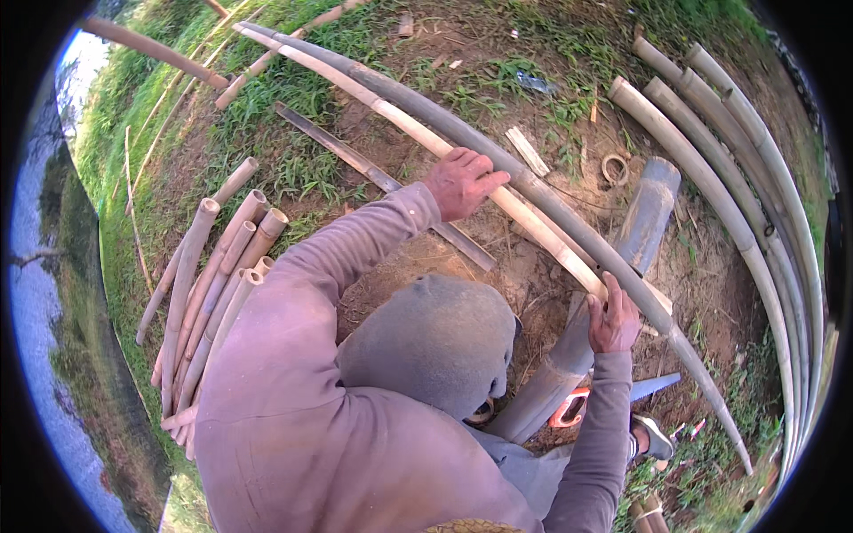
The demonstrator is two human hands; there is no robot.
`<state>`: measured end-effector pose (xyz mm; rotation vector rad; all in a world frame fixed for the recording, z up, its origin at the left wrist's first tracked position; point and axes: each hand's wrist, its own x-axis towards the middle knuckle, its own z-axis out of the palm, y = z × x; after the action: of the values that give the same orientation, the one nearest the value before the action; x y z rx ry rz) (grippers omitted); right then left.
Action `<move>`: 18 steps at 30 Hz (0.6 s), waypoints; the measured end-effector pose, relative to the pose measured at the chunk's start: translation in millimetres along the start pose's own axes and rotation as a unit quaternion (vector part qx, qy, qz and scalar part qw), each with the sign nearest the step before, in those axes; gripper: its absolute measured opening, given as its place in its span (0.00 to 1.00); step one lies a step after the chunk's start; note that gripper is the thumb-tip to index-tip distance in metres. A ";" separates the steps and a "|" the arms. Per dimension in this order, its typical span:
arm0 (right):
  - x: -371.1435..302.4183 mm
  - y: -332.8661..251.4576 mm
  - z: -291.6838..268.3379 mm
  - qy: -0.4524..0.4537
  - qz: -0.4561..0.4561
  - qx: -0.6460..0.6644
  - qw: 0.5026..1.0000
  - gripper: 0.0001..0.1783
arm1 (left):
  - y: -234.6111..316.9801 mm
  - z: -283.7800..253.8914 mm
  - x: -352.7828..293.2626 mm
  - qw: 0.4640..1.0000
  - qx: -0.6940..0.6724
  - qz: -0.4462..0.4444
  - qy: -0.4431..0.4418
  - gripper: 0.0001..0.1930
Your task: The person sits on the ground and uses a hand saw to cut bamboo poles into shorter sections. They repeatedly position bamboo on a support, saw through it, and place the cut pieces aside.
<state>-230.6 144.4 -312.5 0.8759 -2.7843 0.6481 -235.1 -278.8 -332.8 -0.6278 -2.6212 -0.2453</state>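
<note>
A long pale split bamboo pole (524, 218) runs beside a whole grey bamboo pole (569, 218), from the far left toward the near right. My left hand (466, 182) is wrapped over the split pole near its middle. At its near right end, my right hand (613, 317) holds the pole between thumb and fingers, close against the grey pole. Both poles cross over thick bamboo, its far part (649, 209) and near part (546, 386) showing on either side. My grey-trousered knee (426, 342) is bent under my left arm.
A saw with an orange handle (569, 409) lies near my right forearm. Short bamboo pieces (209, 275) are stacked at left, and long bamboo poles (737, 204) at right. A flat bamboo strip (382, 182) lies beyond my left arm. A bamboo ring (614, 170) rests on the soil.
</note>
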 end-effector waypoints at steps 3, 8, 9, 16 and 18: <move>12.9 9.6 -0.9 0.000 0.013 -0.039 0.999 0.24 | 1.7 -11.8 -3.2 0.997 -0.068 -0.020 -0.023 0.25; 20.9 25.2 14.6 0.086 0.065 -0.067 0.992 0.23 | -6.2 17.5 21.5 0.997 -0.041 0.003 -0.064 0.27; 21.3 27.0 16.6 0.097 0.074 -0.070 0.990 0.23 | -3.1 20.7 29.0 0.997 -0.024 0.020 -0.064 0.28; 26.0 30.5 28.0 0.113 0.091 -0.104 0.984 0.22 | 38.7 53.1 67.5 0.984 -0.027 0.098 -0.144 0.30; 24.8 29.3 28.4 0.100 0.113 -0.107 0.983 0.23 | 41.6 63.1 73.0 0.982 -0.060 0.110 -0.139 0.28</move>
<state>-268.2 140.7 -341.8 0.4323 -2.7236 0.4290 -297.6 -196.9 -353.4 -1.0531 -2.7833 -0.2646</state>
